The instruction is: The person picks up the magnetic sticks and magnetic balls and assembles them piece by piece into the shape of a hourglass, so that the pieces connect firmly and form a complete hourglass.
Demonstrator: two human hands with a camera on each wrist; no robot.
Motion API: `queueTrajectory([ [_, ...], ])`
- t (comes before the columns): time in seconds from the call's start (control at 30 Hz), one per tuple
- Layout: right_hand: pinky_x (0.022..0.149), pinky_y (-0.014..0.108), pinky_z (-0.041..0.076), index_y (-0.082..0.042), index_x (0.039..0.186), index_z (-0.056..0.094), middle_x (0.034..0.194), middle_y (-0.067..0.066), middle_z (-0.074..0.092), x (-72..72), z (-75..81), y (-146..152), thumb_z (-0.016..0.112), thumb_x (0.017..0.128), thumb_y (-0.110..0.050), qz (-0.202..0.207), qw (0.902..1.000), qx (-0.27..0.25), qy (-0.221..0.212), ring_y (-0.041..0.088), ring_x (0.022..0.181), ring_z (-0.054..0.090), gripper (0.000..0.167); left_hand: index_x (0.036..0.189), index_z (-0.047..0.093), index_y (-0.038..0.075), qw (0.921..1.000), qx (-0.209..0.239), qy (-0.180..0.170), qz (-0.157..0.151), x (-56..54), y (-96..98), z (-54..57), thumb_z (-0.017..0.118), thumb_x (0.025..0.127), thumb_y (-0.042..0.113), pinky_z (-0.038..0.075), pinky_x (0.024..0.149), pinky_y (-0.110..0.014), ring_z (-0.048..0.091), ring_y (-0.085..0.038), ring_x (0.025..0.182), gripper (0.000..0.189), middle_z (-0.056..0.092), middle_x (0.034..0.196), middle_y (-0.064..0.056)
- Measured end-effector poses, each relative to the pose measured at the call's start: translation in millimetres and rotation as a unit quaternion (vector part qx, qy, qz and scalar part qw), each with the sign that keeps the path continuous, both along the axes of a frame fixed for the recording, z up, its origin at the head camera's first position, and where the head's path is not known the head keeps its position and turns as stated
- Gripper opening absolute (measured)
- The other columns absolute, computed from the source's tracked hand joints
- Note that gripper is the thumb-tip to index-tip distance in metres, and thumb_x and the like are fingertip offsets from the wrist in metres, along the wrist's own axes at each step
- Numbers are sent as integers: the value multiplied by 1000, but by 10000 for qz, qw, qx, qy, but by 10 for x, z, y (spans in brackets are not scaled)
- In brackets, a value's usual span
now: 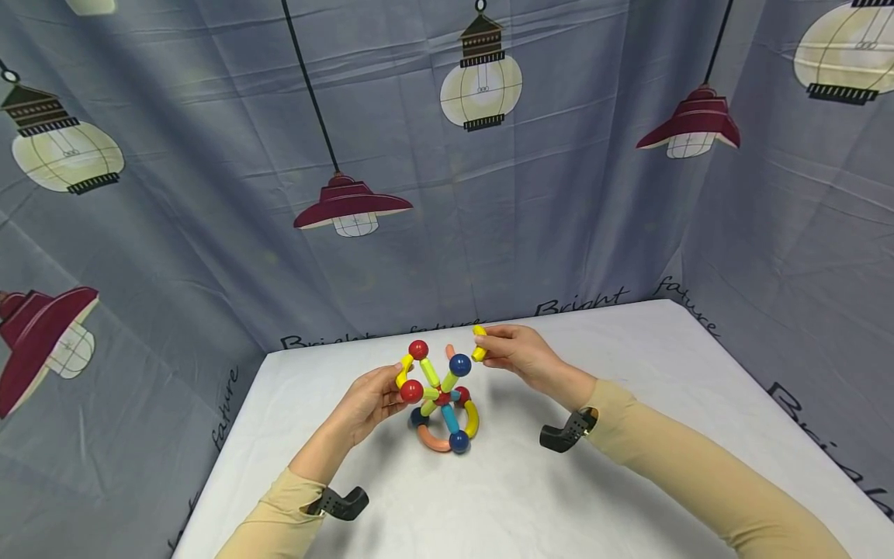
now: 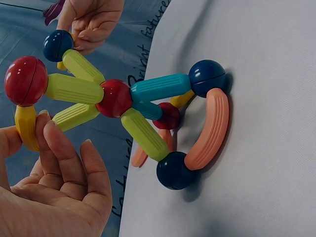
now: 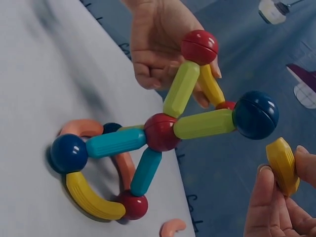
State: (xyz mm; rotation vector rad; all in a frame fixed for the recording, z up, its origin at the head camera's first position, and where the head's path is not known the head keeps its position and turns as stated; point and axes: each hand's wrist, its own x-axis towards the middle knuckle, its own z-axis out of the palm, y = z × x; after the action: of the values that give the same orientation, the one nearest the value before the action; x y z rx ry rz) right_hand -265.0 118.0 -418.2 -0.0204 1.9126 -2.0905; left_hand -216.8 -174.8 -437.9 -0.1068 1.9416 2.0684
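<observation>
A build of magnetic balls and rods point(image 1: 442, 398) stands on the white table, its red centre ball point(image 2: 114, 98) joined to green and blue rods. Curved orange and yellow rods link balls low down, where the build meets the table. My left hand point(image 1: 370, 400) pinches a curved yellow rod point(image 2: 27, 127) that joins two red balls on the upper left side. Apart from the build, to the right of the upper dark blue ball point(image 3: 256, 115), my right hand point(image 1: 520, 355) pinches another yellow rod point(image 3: 283, 165) between thumb and fingers.
Behind the build a loose curved orange rod point(image 3: 173, 227) lies on the white table point(image 1: 559, 497). A grey-blue curtain point(image 1: 419, 272) printed with lamps hangs close behind the table's far edge and along the sides.
</observation>
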Motion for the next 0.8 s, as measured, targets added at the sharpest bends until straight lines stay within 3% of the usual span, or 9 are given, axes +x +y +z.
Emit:
queueTrajectory([
  [0.13,82,29,59,3,139,54,118,19,65,8,10,-23,77,94,-19,-31,10000,-24,-82,21,90,69,55,125,57,-2,10000,12,-3,1,-1,-1,1,62,102,38,56,85,-31,65,-16,82,47,65,90,-3],
  [0.47,82,29,59,4,141,51,121,20,63,23,20,-60,79,93,-22,-41,9999,-109,-76,22,91,69,62,126,56,-3,10000,-12,23,-30,1,-1,9,63,102,40,56,85,-31,65,-16,83,50,65,90,-3],
  [0.8,72,28,60,1,133,53,106,17,71,24,-29,-133,79,92,-25,-342,9984,304,318,20,77,70,54,129,55,-2,10000,-26,37,-12,1,0,3,62,102,39,56,87,-33,66,-17,83,50,65,90,-4],
])
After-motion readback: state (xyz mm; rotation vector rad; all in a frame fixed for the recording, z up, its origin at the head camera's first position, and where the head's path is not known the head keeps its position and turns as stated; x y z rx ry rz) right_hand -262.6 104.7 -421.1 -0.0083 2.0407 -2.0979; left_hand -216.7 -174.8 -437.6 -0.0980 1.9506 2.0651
